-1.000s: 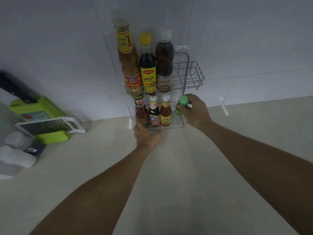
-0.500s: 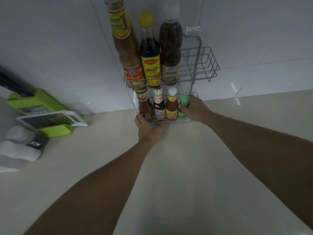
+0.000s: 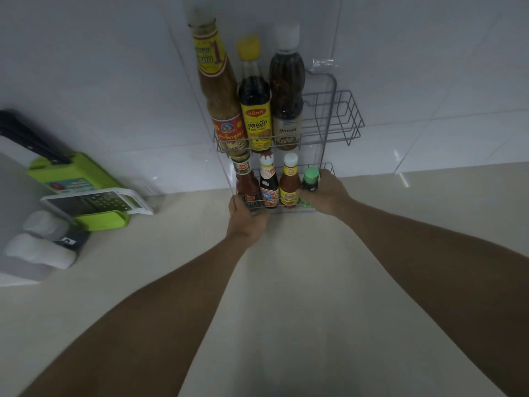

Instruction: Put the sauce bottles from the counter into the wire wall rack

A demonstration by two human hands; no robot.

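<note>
A grey wire wall rack [image 3: 346, 121] hangs on the tiled wall with two tiers. Its upper tier holds three tall bottles: a tan sauce bottle [image 3: 220, 90], a yellow-capped dark bottle [image 3: 254, 107] and a white-capped brown bottle [image 3: 287, 93]. Three small bottles [image 3: 269, 184] stand in the lower tier. At that tier's right end is a green-capped small bottle [image 3: 310, 180], with my right hand [image 3: 329, 194] wrapped around it. My left hand [image 3: 246, 219] grips the lower tier's front left wire.
A green box with a white grater [image 3: 94, 202] lies at the left on the beige counter [image 3: 300, 282]. White containers [image 3: 40, 247] lie at the far left. The upper tier's right part holds nothing.
My right hand has carried the green-capped bottle from in front of the rack into the lower tier's right end. My left hand stays on the rack's front wire.
</note>
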